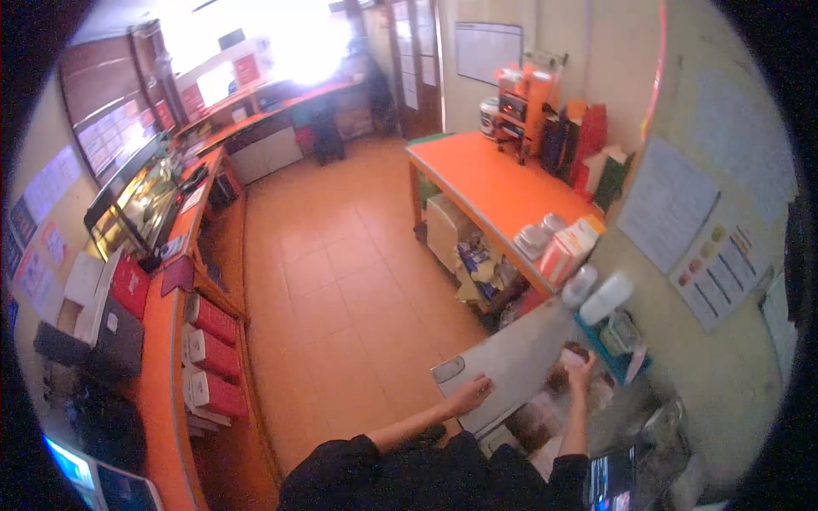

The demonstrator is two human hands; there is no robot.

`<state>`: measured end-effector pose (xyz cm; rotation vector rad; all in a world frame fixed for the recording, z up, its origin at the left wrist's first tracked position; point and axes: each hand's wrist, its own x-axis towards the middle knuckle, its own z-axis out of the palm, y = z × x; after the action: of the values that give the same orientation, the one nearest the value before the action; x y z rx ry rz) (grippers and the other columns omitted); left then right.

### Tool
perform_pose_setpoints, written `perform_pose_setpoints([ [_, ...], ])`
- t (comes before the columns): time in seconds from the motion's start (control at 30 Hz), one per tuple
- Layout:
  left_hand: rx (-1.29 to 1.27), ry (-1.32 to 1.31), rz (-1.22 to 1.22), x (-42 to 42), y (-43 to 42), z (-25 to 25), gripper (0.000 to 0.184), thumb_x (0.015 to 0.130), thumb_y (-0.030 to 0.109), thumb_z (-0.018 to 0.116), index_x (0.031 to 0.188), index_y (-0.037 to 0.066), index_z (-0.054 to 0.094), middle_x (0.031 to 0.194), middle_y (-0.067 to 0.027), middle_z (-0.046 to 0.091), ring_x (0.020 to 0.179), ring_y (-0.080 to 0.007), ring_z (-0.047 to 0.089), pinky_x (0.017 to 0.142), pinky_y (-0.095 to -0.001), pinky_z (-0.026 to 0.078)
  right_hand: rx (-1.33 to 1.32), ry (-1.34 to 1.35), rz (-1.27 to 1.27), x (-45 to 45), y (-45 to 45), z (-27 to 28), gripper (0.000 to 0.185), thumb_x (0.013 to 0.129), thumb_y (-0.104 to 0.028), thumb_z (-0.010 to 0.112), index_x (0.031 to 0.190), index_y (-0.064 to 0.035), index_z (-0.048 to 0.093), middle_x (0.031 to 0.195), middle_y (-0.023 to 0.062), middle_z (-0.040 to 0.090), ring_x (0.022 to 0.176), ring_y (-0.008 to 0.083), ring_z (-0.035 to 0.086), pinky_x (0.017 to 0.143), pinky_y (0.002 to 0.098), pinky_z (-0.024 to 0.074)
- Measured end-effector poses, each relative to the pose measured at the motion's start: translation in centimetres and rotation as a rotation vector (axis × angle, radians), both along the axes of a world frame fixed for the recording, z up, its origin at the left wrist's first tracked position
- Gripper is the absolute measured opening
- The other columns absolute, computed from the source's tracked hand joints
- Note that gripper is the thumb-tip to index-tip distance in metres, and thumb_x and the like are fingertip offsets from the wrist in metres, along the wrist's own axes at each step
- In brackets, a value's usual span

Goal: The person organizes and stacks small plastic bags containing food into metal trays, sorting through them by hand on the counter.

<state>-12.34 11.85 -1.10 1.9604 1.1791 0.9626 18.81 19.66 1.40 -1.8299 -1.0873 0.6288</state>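
My right hand (579, 371) is closed around a small container (575, 354) that looks pale with a dark brown top, above the right part of a grey-white surface. My left hand (471, 393) is over the front left part of that surface (509, 363), its fingers curled together; whether anything small is in them cannot be made out. Below my right hand lie pale, blurred items (545, 413) in an open compartment. A teal tray (609, 349) holding a clear container (622, 330) stands against the wall, just right of my right hand.
An orange table (486, 183) extends ahead, bearing stacked lids (532, 241) and a white-and-orange box (571, 247). Along the left runs an orange counter (162, 375) with red-and-white boxes (213, 393) on shelves under it. Tiled floor (341, 281) lies between them.
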Motion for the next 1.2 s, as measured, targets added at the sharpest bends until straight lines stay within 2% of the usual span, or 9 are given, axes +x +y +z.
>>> perform_pose_setpoints([
  [0.2, 0.023, -0.073, 0.033, -4.5, -1.2, -1.2, 0.011, 0.084, 0.012, 0.055, 0.090, 0.003, 0.056, 0.088, -0.0174, 0.055, 0.083, -0.0357, 0.055, 0.070, -0.0418, 0.045, 0.252, -0.063, 0.031, 3.6, 1.5, -7.6, 0.078, 0.053, 0.001, 0.072, 0.124, -0.0051, 0.041, 0.130, 0.0151, 0.041, 0.118, 0.0294, 0.042, 0.097, 0.0369, 0.0357],
  [0.33, 0.020, -0.069, 0.087, -4.3, -2.1, -1.4, 0.011, 0.083, 0.010, 0.056, 0.091, 0.003, 0.056, 0.088, -0.0163, 0.056, 0.083, -0.0339, 0.055, 0.071, -0.0408, 0.046, 0.148, 0.174, 0.166, 1.2, -0.8, -1.2, 0.073, 0.056, 0.001, 0.070, 0.123, -0.0059, 0.041, 0.123, 0.0166, 0.049, 0.109, 0.0279, 0.050, 0.089, 0.0359, 0.0424],
  [0.4, -0.097, -0.045, 0.046, -3.8, -2.8, -1.0, 0.012, 0.083, 0.011, 0.056, 0.092, 0.004, 0.055, 0.090, -0.0155, 0.057, 0.084, -0.0327, 0.056, 0.071, -0.0401, 0.046, 0.132, 0.148, 0.188, 2.2, 0.0, -3.3, 0.055, 0.059, 0.001, 0.068, 0.111, -0.0053, 0.051, 0.105, 0.0148, 0.060, 0.097, 0.0274, 0.058, 0.081, 0.0367, 0.0457],
  [0.47, -0.005, -0.082, -0.005, -3.0, -3.0, -1.2, 0.011, 0.085, 0.011, 0.053, 0.092, 0.003, 0.053, 0.088, -0.0154, 0.055, 0.081, -0.0319, 0.055, 0.068, -0.0391, 0.045, -0.087, -0.304, 0.215, -1.7, -3.1, 4.6, 0.034, 0.060, -0.002, 0.070, 0.092, -0.0035, 0.059, 0.085, 0.0136, 0.062, 0.086, 0.0298, 0.060, 0.075, 0.0381, 0.0458],
  [0.57, 0.040, -0.111, -0.091, -1.7, -3.3, -0.7, 0.010, 0.088, 0.011, 0.050, 0.093, 0.002, 0.052, 0.087, -0.0148, 0.053, 0.079, -0.0302, 0.054, 0.067, -0.0374, 0.045, 0.067, -0.617, 0.281, -0.1, -2.2, 1.3, 0.022, 0.061, -0.007, 0.071, 0.078, -0.0014, 0.059, 0.081, 0.0154, 0.058, 0.079, 0.0352, 0.057, 0.071, 0.0411, 0.0448],
  [0.83, -0.018, -0.193, -0.068, -0.3, -2.8, -1.9, 0.013, 0.087, 0.012, 0.053, 0.098, 0.005, 0.053, 0.093, -0.0120, 0.053, 0.086, -0.0269, 0.052, 0.070, -0.0385, 0.044, 0.184, -0.657, 0.246, -1.7, -2.7, 3.0, 0.021, 0.064, -0.010, 0.069, 0.075, 0.0009, 0.055, 0.080, 0.0177, 0.055, 0.076, 0.0380, 0.053, 0.067, 0.0442, 0.0425],
  [1.0, -0.338, -0.350, 0.023, -2.0, -3.9, 7.3, 0.063, 0.075, 0.029, 0.070, 0.129, 0.017, 0.038, 0.122, -0.0124, 0.039, 0.114, -0.0276, 0.040, 0.088, -0.0384, 0.044, 0.298, -0.517, 0.407, -9.0, -5.0, 10.3, 0.020, 0.064, -0.009, 0.068, 0.074, 0.0013, 0.054, 0.077, 0.0180, 0.055, 0.073, 0.0365, 0.053, 0.064, 0.0428, 0.0422],
  [1.13, -0.398, -0.386, 0.063, -4.0, -2.7, 11.6, 0.082, 0.070, 0.034, 0.075, 0.136, 0.018, 0.030, 0.131, -0.0125, 0.034, 0.125, -0.0285, 0.030, 0.099, -0.0402, 0.036, 0.138, -0.360, 0.699, -15.6, -7.3, 15.9, 0.019, 0.064, -0.010, 0.069, 0.070, 0.0007, 0.055, 0.071, 0.0170, 0.054, 0.067, 0.0343, 0.055, 0.061, 0.0407, 0.0429],
  [1.2, -0.052, -0.236, -0.102, -5.6, -0.9, 11.9, 0.090, 0.067, 0.039, 0.077, 0.138, 0.015, 0.027, 0.141, -0.0131, 0.026, 0.132, -0.0290, 0.021, 0.107, -0.0451, 0.022, 0.095, -0.301, 0.794, -17.8, -8.3, 16.8, 0.018, 0.064, -0.011, 0.070, 0.069, 0.0002, 0.056, 0.070, 0.0170, 0.055, 0.065, 0.0339, 0.055, 0.060, 0.0404, 0.0430],
])
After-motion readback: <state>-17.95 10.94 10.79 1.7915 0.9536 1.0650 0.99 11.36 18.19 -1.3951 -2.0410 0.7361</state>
